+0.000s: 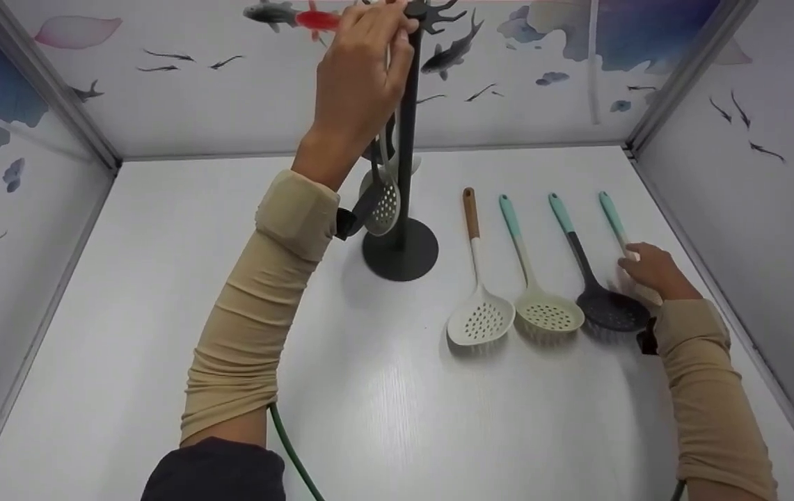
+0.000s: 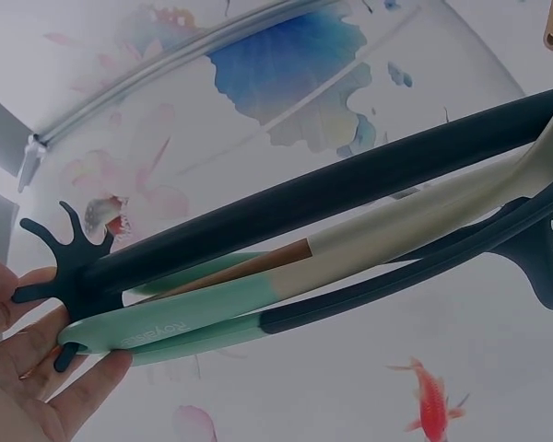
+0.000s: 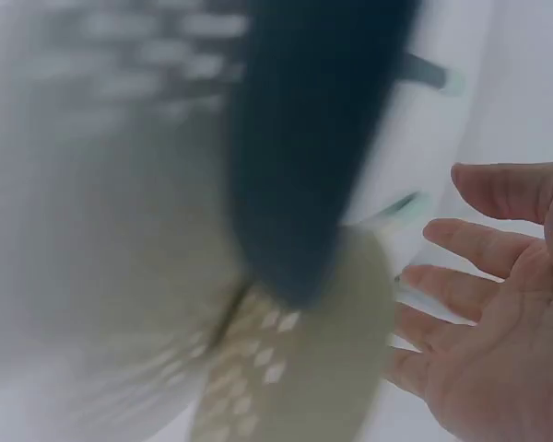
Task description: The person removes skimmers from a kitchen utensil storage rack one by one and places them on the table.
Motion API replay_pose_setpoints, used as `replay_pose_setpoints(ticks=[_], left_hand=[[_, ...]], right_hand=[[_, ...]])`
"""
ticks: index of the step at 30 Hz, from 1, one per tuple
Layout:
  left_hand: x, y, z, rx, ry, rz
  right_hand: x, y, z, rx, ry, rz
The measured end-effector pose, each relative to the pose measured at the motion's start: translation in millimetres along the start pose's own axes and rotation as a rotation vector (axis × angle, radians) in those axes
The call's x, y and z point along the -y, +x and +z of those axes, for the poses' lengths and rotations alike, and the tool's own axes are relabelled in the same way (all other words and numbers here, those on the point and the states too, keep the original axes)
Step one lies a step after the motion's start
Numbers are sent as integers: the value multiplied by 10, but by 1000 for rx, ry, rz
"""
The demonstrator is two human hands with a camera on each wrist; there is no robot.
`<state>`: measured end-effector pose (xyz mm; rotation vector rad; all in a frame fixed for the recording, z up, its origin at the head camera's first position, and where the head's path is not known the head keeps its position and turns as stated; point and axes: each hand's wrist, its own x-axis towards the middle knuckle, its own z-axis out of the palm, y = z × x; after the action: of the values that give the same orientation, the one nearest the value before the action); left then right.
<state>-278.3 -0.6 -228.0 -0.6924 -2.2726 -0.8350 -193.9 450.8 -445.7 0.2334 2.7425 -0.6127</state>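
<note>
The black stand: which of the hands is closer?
Left. The left hand is at the top of the black stand; the right hand is off to its right, beside the rightmost turquoise handle.

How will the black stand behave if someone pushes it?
The tall, thin black stand might tip if pushed high. Its wide round base probably steadies it somewhat. The utensils hang freely below, so they would likely swing.

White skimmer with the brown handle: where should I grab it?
Probably the slim brown handle, from above: nothing lies over it, and it points toward the back wall. The holed head is wide and sits close beside the cream skimmer.
</note>
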Motion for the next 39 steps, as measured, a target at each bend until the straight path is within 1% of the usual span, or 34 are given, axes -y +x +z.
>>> replay_pose_setpoints(ticks=[2,4,7,11,14,16,20,23,27,30,32,34,36,39], left_hand=[[2,-3,4,-4,1,-2],[0,-8,12,-5,-2,-4],[-10,-9,28,-5,-9,-2],[-30,-4,46,-2,-25,-4],[-39,1,54,-12,-39,-12],[-42,4,55,-18,-50,-17],[-48,6,56,-24,-72,-23],[-50,10,56,-26,-84,-26],[-50,12,54,-21,-90,-26],[-55,13,53,-17,-64,-15],[-56,14,55,-24,-41,-5],[-53,11,57,-34,-20,-6],[-46,3,57,-45,-20,-19],[-40,-15,57,-49,-36,-43]], right_hand=[[138,5,-54,-30,43,-17],[321,0,-105,-83,82,-50],[676,-58,-185,-205,145,-130],[1252,-221,-256,-421,191,-324],[1703,-359,-293,-565,211,-492],[1985,-448,-329,-644,208,-604],[2489,-610,-444,-743,183,-795],[2808,-677,-549,-770,179,-889],[3174,-684,-659,-793,149,-964],[3396,-641,-733,-798,90,-983],[3512,-591,-779,-781,58,-987],[3605,-544,-803,-760,30,-969],[3673,-505,-810,-751,-4,-946],[3730,-462,-805,-776,-53,-914]])
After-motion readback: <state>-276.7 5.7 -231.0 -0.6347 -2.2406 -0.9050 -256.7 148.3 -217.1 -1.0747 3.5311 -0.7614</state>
